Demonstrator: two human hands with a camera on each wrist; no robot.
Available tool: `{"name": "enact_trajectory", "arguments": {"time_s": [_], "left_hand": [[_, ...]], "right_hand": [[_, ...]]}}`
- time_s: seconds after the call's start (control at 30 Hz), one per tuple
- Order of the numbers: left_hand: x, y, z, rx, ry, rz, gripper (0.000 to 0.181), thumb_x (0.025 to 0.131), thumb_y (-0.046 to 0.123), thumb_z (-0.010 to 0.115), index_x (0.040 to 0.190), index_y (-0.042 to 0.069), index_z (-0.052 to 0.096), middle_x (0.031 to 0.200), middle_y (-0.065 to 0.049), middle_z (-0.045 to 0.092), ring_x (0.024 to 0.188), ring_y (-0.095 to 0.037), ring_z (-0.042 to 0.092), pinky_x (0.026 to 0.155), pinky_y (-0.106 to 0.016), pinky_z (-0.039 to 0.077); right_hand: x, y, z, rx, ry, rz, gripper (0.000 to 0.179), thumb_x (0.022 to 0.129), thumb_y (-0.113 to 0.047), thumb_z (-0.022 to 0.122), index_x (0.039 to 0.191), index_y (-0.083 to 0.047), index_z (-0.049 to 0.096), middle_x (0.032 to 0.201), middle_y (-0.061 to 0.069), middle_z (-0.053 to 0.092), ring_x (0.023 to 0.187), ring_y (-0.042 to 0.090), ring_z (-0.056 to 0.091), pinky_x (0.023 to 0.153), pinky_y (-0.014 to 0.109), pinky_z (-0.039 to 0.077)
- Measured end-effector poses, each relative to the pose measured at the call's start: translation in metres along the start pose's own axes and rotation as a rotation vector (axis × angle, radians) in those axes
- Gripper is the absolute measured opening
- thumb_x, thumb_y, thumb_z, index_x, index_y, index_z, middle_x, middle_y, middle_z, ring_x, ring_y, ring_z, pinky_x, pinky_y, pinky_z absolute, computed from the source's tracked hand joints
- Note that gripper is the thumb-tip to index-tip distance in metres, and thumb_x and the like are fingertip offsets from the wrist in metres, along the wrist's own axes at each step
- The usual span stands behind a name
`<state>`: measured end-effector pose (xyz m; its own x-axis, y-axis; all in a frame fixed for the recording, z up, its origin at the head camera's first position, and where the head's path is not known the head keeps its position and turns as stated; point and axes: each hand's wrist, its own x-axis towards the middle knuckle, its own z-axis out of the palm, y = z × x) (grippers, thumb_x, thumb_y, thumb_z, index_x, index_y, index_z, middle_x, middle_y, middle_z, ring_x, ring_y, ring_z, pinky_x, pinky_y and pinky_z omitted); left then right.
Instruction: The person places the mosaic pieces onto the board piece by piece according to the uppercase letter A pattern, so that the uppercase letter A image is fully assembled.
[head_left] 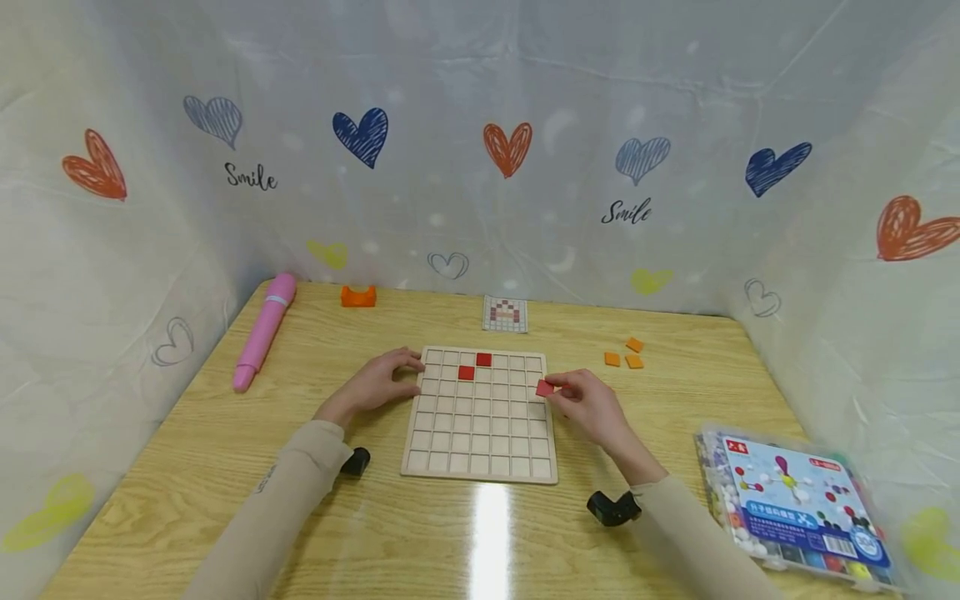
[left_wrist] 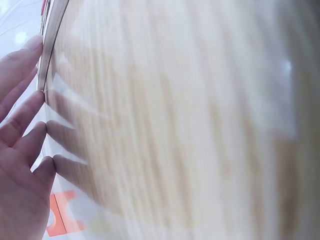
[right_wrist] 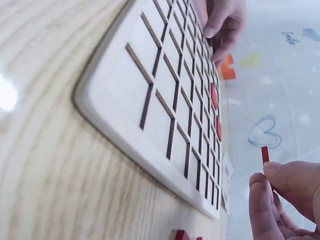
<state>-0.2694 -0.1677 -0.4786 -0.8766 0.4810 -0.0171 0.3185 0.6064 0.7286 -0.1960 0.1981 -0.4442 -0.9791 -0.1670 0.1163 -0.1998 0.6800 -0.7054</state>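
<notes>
Head view: high, near side, facing far and down over the yellowish wood-grain tabletop [head_left: 187,450]. Left wrist: close, facing far. Right wrist: close, facing far left. All show part of the square pale-wooden grid board [head_left: 480,425].

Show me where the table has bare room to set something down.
Bare tabletop lies in front of the grid board, between left sleeve and right sleeve; also between the pink wand and the left hand. Crowded: right of the board, with the right hand pinching a red tile, loose red tiles nearby, and orange tiles beyond.
</notes>
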Motion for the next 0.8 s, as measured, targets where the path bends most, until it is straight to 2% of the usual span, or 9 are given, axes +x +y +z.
{"name": "enact_trajectory", "arguments": {"time_s": [0.1, 0.2, 0.4, 0.57, 0.8], "left_hand": [[-0.001, 0.001, 0.0, 0.003, 0.002, 0.0, 0.037, 0.09, 0.015, 0.072, 0.123, 0.003, 0.063, 0.147, -0.016, 0.045, 0.145, -0.038, 0.022, 0.118, -0.052, 0.017], [-0.001, 0.0, 0.0, 0.001, 0.003, 0.0, 0.037, 0.089, 0.015, 0.072, 0.123, 0.003, 0.064, 0.147, -0.016, 0.045, 0.145, -0.037, 0.022, 0.119, -0.051, 0.017], [0.0, 0.0, 0.001, -0.015, 0.003, 0.005, 0.036, 0.089, 0.014, 0.072, 0.122, 0.002, 0.064, 0.147, -0.016, 0.045, 0.145, -0.038, 0.022, 0.119, -0.051, 0.017], [0.0, -0.001, 0.001, -0.005, 0.003, 0.004, 0.035, 0.089, 0.014, 0.072, 0.122, 0.002, 0.064, 0.146, -0.016, 0.046, 0.145, -0.037, 0.022, 0.119, -0.051, 0.017], [-0.001, 0.0, 0.0, 0.016, 0.008, 0.009, 0.036, 0.09, 0.015, 0.072, 0.122, 0.002, 0.064, 0.147, -0.018, 0.045, 0.145, -0.039, 0.023, 0.118, -0.053, 0.018]], "right_hand": [[0.009, -0.004, 0.003, 0.023, -0.024, 0.033, 0.03, 0.091, -0.014, 0.071, 0.119, -0.006, 0.07, 0.112, 0.013, 0.062, 0.095, 0.025, 0.065, 0.073, 0.033, 0.054], [0.019, -0.007, 0.008, 0.032, -0.041, 0.067, 0.03, 0.09, -0.015, 0.071, 0.119, -0.007, 0.07, 0.116, 0.014, 0.062, 0.099, 0.026, 0.067, 0.078, 0.036, 0.056], [0.038, -0.009, 0.02, 0.045, -0.1, 0.13, 0.029, 0.089, -0.018, 0.072, 0.118, -0.012, 0.071, 0.116, 0.007, 0.066, 0.094, 0.019, 0.067, 0.079, 0.035, 0.055], [0.048, -0.008, 0.03, 0.074, -0.14, 0.137, 0.028, 0.089, -0.015, 0.072, 0.116, -0.01, 0.071, 0.11, 0.005, 0.07, 0.091, 0.018, 0.066, 0.077, 0.034, 0.055], [0.06, -0.009, 0.043, 0.041, -0.138, 0.14, 0.027, 0.089, -0.017, 0.072, 0.116, -0.011, 0.071, 0.117, 0.005, 0.066, 0.099, 0.02, 0.063, 0.084, 0.036, 0.054]]}}
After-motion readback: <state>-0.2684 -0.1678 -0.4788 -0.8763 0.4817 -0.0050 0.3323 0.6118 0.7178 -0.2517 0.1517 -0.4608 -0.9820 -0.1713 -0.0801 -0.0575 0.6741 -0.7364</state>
